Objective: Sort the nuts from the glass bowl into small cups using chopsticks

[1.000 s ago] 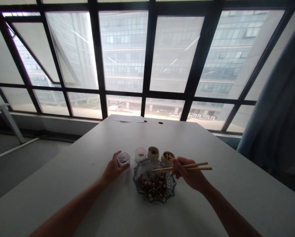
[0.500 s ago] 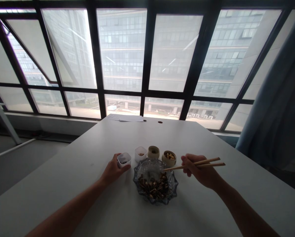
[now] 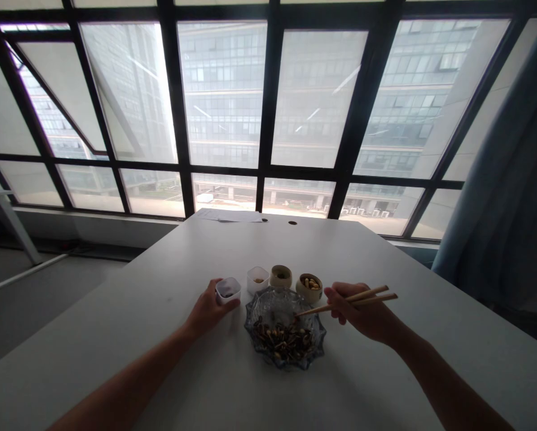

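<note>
- Left hand [image 3: 208, 310]: I find the fingers curled around the far and left side of a white cup [image 3: 227, 290], thumb pressed along its near side. I cannot tell whether the cup bears fully on the table [image 3: 223, 377].
- White cup: stands upright, left of the glass bowl [image 3: 272, 303] and apart from it. I note a small dark content at the bottom, too small to identify.
- Right hand [image 3: 362, 314]: I find the thumb and fingers pinching a pair of wooden chopsticks [image 3: 319, 309], blunt ends projecting to the right past the hand.
- Chopsticks: the sticks converge toward their tips, which reach over the right part of the glass bowl. A small dark bit shows at the tips; I cannot tell whether it is gripped.
- Glass bowl: scalloped rim, located between the two hands, near part heaped with dark elongated pieces [image 3: 286, 341].
- Behind the bowl, I record a second white cup [image 3: 258, 281] with a little matter inside, a tan pot [image 3: 281, 284] just right of it, and a brown-rimmed pot [image 3: 309, 296] of pale brown nuts nearest the right hand.
- Far table end: papers [image 3: 239, 216] lie flat near the window.
</note>
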Demonstrator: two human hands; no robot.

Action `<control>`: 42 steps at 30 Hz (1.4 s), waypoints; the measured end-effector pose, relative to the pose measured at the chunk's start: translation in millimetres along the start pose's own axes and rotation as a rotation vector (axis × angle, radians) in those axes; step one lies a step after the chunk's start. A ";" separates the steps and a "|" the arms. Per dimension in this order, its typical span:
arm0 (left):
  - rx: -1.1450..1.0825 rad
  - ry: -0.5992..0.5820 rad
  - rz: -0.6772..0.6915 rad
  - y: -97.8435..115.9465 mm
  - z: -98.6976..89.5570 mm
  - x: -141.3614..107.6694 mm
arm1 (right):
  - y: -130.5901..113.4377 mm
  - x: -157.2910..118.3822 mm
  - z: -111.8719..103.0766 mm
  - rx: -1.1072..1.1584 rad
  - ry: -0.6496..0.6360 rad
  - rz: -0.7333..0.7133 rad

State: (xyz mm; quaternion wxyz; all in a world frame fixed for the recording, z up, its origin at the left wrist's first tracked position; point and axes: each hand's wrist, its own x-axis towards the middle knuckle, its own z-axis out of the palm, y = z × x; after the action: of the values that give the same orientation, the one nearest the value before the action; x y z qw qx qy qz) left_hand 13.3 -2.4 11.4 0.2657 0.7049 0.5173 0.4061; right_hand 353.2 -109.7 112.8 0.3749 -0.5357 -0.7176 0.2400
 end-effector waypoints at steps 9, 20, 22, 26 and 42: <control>-0.019 0.005 0.020 -1.8 1.4 0.1 | -9.2 -2.4 5.7 -0.053 -0.075 -0.012; -0.049 0.079 0.228 -3.7 4.1 -2.1 | 11.6 5.5 3.8 0.244 0.081 0.099; -0.088 0.094 0.294 -4.7 5.3 -1.7 | 21.3 9.1 3.3 0.359 0.170 0.144; -0.109 0.121 0.369 -8.4 7.7 -0.6 | 39.9 15.0 5.6 0.546 0.303 0.225; -0.046 0.105 0.361 -3.8 8.6 -2.3 | -9.2 14.5 50.0 0.531 0.405 0.015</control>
State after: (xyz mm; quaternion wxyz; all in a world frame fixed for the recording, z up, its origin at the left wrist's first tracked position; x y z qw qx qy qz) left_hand 18.4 -3.0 3.2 0.1772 0.7578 0.3864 0.4950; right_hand 306.0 -95.9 93.5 0.6347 -0.4615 -0.5369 0.3098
